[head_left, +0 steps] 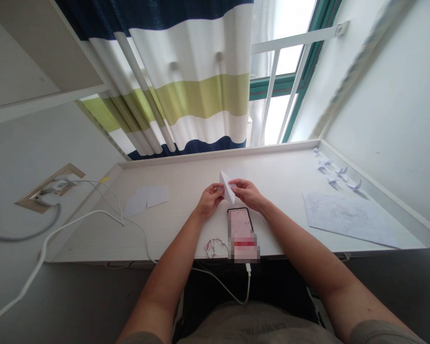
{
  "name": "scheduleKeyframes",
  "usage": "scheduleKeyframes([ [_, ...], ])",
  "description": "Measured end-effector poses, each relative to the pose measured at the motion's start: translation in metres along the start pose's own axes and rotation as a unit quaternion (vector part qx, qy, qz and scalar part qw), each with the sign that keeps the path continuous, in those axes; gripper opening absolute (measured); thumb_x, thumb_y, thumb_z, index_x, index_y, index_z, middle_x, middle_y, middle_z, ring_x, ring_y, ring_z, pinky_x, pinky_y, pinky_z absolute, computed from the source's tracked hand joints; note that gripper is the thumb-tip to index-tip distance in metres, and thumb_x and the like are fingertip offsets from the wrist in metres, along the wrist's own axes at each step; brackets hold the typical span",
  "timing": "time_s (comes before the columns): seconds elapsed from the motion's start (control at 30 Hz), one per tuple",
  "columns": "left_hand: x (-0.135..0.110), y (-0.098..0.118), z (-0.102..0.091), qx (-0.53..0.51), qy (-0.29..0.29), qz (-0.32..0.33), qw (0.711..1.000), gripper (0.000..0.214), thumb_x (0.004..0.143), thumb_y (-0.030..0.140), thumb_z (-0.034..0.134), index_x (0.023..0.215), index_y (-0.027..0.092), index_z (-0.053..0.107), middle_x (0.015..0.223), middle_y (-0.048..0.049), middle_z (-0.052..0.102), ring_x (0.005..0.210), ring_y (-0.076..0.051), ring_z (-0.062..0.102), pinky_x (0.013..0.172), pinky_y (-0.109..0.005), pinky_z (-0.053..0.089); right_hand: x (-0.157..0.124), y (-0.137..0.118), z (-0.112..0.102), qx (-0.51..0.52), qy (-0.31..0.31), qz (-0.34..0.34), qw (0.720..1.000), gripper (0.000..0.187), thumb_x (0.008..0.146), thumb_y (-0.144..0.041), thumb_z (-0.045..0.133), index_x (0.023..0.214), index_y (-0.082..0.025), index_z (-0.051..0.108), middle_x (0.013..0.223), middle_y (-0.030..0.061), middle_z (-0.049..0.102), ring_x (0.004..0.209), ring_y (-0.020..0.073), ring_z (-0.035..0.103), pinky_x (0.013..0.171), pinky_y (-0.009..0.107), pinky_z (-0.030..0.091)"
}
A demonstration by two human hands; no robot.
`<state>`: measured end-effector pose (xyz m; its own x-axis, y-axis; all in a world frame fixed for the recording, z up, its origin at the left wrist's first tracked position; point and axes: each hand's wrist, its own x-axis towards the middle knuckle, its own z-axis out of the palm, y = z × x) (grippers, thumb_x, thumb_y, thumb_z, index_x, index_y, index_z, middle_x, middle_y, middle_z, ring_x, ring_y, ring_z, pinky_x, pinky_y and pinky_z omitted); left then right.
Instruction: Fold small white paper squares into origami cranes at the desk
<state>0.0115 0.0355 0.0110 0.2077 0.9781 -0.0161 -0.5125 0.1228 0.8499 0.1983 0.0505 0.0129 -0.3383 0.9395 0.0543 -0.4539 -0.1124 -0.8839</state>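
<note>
A folded piece of white paper (226, 187), narrowed to a pointed kite shape, is held tilted in the air above a white wood-grain worktop (172, 236). A person's left hand (209, 201) pinches one side of it between thumb and fingers, and the right hand (247, 194) pinches the opposite side, so that the paper sits between them, touching neither the worktop nor anything else. Directly below the hands, a smartphone (241, 234) lies face up with its screen pixelated, and a white charging cable (249, 282) runs from its lower end over the front edge of the worktop. Just left of the phone lies a small loop of beaded string (212, 247). Farther left are two white paper squares (146, 200), side by side. To the right, a sheet of lined paper (349, 220) covered in handwriting lies at an angle, with a cluster of small origami cranes (338, 174) beyond it along the worktop's far end. A navy, white and olive-striped curtain (197, 81) hangs behind the worktop beside a green-framed window (283, 91). At far left, a thick white cable (45, 253) trails across the view below a wall socket (48, 188) with plugs in it.
</note>
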Motion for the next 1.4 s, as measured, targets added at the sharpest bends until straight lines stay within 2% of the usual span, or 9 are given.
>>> scheduleKeyframes([
  [0.27,0.002,0.0,0.0,-0.022,0.049,0.038,0.998,0.039,0.057,0.027,0.102,0.088,0.019,0.08,0.092,-0.003,0.079,0.085,-0.015,0.071,0.086,-0.032,0.056,0.003,-0.002,-0.004,-0.004,0.023,-0.026,0.999,0.042,0.063,-0.039,0.099,0.098,-0.022,0.083,0.083,0.0028,0.077,0.075,0.0159,0.064,0.078,0.036,0.052],
  [0.47,0.003,-0.002,0.001,-0.014,0.07,0.045,0.996,0.038,0.058,0.028,0.102,0.088,0.018,0.08,0.091,-0.0028,0.079,0.085,-0.014,0.071,0.088,-0.032,0.056,0.002,-0.003,-0.002,0.007,0.028,-0.022,0.999,0.045,0.061,-0.037,0.1,0.1,-0.022,0.082,0.087,0.0037,0.079,0.078,0.017,0.066,0.078,0.036,0.055],
  [0.67,0.001,-0.003,0.002,0.0,0.047,0.043,0.998,0.035,0.062,0.029,0.101,0.082,0.018,0.074,0.087,-0.0007,0.076,0.083,-0.014,0.069,0.085,-0.031,0.055,-0.003,-0.003,0.003,0.005,0.0,-0.006,1.0,0.05,0.06,-0.032,0.1,0.105,-0.024,0.08,0.09,0.0024,0.078,0.077,0.0164,0.068,0.076,0.034,0.057],
  [0.77,-0.001,-0.002,0.004,0.013,0.037,0.041,0.998,0.036,0.062,0.031,0.1,0.078,0.018,0.071,0.082,0.0007,0.073,0.08,-0.013,0.066,0.083,-0.03,0.054,-0.002,-0.002,0.003,0.002,0.01,-0.002,1.0,0.049,0.059,-0.032,0.1,0.103,-0.023,0.079,0.09,0.0019,0.077,0.075,0.0151,0.067,0.072,0.032,0.056],
  [0.87,-0.002,-0.001,0.006,0.023,0.037,0.049,0.998,0.04,0.063,0.034,0.1,0.087,0.017,0.072,0.089,-0.0004,0.073,0.083,-0.013,0.066,0.084,-0.03,0.053,0.0,-0.002,0.001,0.007,0.037,-0.002,0.999,0.049,0.057,-0.031,0.1,0.1,-0.022,0.078,0.092,0.0022,0.077,0.078,0.015,0.067,0.073,0.03,0.056],
  [0.97,-0.004,-0.001,0.008,0.035,0.023,0.064,0.997,0.048,0.062,0.034,0.1,0.09,0.019,0.065,0.095,-0.0004,0.073,0.082,-0.014,0.066,0.082,-0.03,0.052,0.002,-0.002,0.0,0.02,0.058,-0.013,0.998,0.051,0.056,-0.031,0.101,0.1,-0.022,0.077,0.096,0.0028,0.076,0.083,0.0164,0.067,0.077,0.032,0.057],
  [1.1,-0.005,-0.003,0.009,0.069,0.016,0.077,0.994,0.06,0.058,0.033,0.103,0.094,0.021,0.057,0.093,0.0008,0.07,0.083,-0.014,0.066,0.079,-0.028,0.05,0.002,-0.001,-0.002,0.028,0.061,-0.024,0.997,0.052,0.057,-0.033,0.102,0.1,-0.024,0.075,0.101,0.0035,0.075,0.088,0.0186,0.068,0.079,0.035,0.058],
  [1.2,-0.005,-0.004,0.01,0.082,0.022,0.084,0.993,0.063,0.058,0.033,0.103,0.098,0.022,0.056,0.101,-0.0009,0.07,0.089,-0.015,0.066,0.08,-0.027,0.05,0.003,0.001,-0.003,0.025,0.06,-0.027,0.998,0.052,0.057,-0.034,0.102,0.101,-0.024,0.074,0.102,0.0038,0.074,0.089,0.0197,0.069,0.079,0.036,0.059],
  [1.4,-0.008,-0.002,0.013,0.023,0.013,0.049,0.998,0.068,0.06,0.03,0.102,0.109,0.026,0.056,0.104,-0.0007,0.072,0.093,-0.015,0.068,0.085,-0.029,0.051,0.005,0.003,-0.003,0.026,0.078,-0.037,0.996,0.051,0.059,-0.036,0.102,0.1,-0.025,0.075,0.098,0.003,0.076,0.088,0.019,0.069,0.083,0.038,0.058],
])
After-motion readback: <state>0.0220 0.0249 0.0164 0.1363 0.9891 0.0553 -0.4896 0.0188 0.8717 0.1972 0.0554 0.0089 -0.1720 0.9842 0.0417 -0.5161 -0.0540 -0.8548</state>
